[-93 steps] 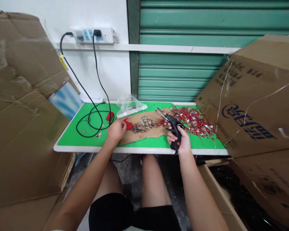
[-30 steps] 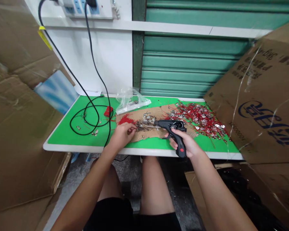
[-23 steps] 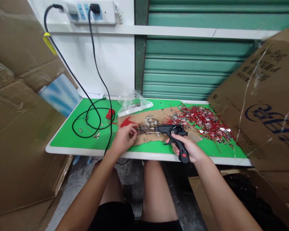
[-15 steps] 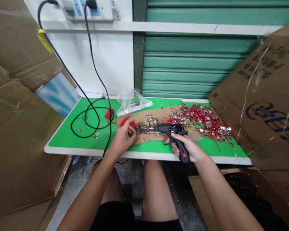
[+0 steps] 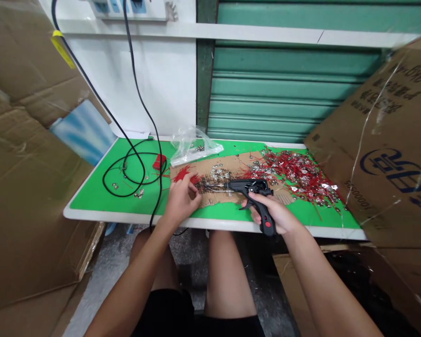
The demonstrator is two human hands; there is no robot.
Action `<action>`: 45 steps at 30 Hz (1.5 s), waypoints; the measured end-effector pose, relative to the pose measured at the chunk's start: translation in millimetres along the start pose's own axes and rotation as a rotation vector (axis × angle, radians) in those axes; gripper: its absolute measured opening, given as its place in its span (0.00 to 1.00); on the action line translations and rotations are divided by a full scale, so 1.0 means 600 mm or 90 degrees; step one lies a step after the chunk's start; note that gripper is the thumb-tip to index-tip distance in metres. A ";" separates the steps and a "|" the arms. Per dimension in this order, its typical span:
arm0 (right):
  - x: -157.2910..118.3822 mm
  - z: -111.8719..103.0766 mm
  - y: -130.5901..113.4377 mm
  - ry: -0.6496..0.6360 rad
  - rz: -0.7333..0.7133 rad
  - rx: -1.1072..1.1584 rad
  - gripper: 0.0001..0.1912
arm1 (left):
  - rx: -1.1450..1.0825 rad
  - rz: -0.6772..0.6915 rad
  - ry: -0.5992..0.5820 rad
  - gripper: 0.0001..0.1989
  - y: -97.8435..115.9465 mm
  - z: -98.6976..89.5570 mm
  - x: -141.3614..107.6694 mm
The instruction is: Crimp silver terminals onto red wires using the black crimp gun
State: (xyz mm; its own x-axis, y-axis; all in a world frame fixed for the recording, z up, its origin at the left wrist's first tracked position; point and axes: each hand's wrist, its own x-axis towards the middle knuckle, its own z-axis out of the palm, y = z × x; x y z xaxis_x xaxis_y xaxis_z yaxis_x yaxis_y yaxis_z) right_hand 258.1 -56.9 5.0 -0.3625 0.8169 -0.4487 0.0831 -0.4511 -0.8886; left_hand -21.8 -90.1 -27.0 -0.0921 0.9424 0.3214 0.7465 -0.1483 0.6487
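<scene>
My right hand point(image 5: 270, 211) is wrapped round the grip of a black soldering gun point(image 5: 250, 189) with a red button, its thin metal tip pointing left. At that tip, my left hand point(image 5: 183, 196) has its fingers bent and pressed together; whatever they hold is too small to make out. Both hands are over a brown cardboard piece point(image 5: 215, 200) with dark scorch marks. Red wires point(image 5: 184, 173) lie just beyond my left fingers, and small silvery metal parts point(image 5: 219, 172) sit beyond the tip. A large pile of red wires with metal parts point(image 5: 298, 175) spreads to the right.
The green tabletop point(image 5: 91, 194) has a white rim. A black cable point(image 5: 108, 187) lies coiled at the left, near a red block point(image 5: 159, 162). A clear plastic bag point(image 5: 192, 147) rests at the back. Large cardboard boxes point(image 5: 382, 154) flank the table.
The view has tilted slightly downward. My left hand has turned a little, its fingers shifting slightly near the tip. My right hand still holds the soldering gun in nearly the same place.
</scene>
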 end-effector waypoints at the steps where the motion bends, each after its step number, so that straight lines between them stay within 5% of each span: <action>1: 0.000 0.000 0.000 -0.001 0.000 0.000 0.23 | 0.002 0.000 -0.002 0.29 -0.001 0.000 0.000; 45: 0.001 0.001 -0.001 0.002 0.018 0.017 0.21 | 0.005 0.023 -0.034 0.27 -0.010 -0.006 0.013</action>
State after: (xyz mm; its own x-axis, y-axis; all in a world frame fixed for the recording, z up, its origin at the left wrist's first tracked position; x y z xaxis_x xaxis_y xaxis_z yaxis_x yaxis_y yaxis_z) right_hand 257.4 -56.2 5.3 -0.3568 0.8052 -0.4736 0.0687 -0.4830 -0.8729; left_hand -29.5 -82.6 -26.0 -0.0308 0.9512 0.3070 0.7543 -0.1794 0.6315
